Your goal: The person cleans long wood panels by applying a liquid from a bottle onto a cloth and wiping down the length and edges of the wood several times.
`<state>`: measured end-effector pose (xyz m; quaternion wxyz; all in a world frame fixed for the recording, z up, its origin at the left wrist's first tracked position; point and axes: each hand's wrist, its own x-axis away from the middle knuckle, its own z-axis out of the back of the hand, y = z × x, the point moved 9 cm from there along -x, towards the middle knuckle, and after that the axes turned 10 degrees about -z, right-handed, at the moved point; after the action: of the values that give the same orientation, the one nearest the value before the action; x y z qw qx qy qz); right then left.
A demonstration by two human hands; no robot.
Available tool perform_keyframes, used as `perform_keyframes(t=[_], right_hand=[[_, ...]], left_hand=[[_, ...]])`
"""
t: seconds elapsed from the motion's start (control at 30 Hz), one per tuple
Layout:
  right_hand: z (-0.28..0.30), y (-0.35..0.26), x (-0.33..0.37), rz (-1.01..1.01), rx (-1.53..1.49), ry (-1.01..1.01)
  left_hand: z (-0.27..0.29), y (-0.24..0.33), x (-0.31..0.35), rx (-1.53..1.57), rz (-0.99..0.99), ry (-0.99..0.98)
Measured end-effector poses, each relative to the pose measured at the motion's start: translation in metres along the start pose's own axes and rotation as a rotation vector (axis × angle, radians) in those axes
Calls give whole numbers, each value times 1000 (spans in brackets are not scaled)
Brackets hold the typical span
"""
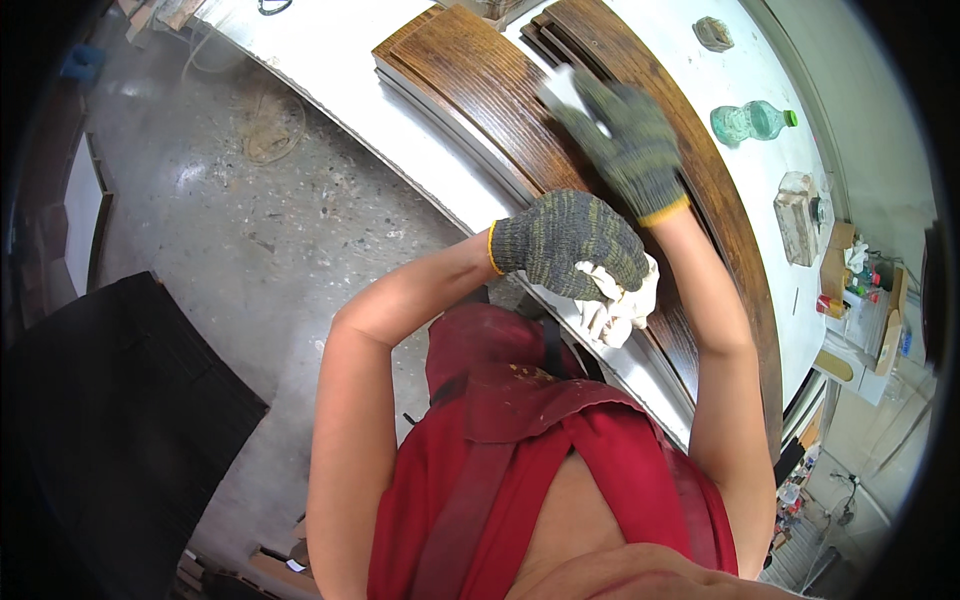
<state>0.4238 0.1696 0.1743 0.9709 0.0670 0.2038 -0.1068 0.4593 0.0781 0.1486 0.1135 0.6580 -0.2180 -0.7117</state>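
Note:
Both my hands wear dark grey-green knit gloves with yellow cuffs. My left hand [572, 245] is closed on a crumpled white cloth [625, 305], over the near part of a stack of brown wood-grain boards [465, 75]. My right hand [632, 145] grips a small flat white block [563, 97], partly covered by the fingers and smeared by motion; its exact kind does not show. The block is at the right edge of the top board. Beneath and beyond my right hand runs a second row of brown boards [700, 135].
The boards lie on a white workbench [320, 65]. Along its right side are a green-capped bottle [750, 122], a small jar [713, 34] and a rectangular container [798, 218]. A cluttered box [870, 340] stands beyond. A large black panel [120, 420] is at left over the concrete floor [270, 230].

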Motion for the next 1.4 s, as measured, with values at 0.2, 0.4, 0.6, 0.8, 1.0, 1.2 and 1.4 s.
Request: perform_keyframes(t=[0.2,0.4,0.6,0.8,1.0,1.2,1.4], right_hand=[[10,0,-7,-166,-63,23],[-20,-4,-78,-345,-372,111],[40,13,46,-312,-45,10],[97,34,168,-459,147,-107],[60,25,123,-508,-65,-29],[93,49,197,-734,-8,-29],[158,76,340,-872,300,-149]], left_hand=[[-10,-10,6,113,82,-83],[-12,-21,12,-249,326,-236],[-9,-10,0,-183,295,-283],[-17,-9,-8,-189,231,-301],[-54,-21,4,-115,395,-539],[-61,-6,-29,-140,320,-522],[-85,-22,-22,-106,432,-578]])
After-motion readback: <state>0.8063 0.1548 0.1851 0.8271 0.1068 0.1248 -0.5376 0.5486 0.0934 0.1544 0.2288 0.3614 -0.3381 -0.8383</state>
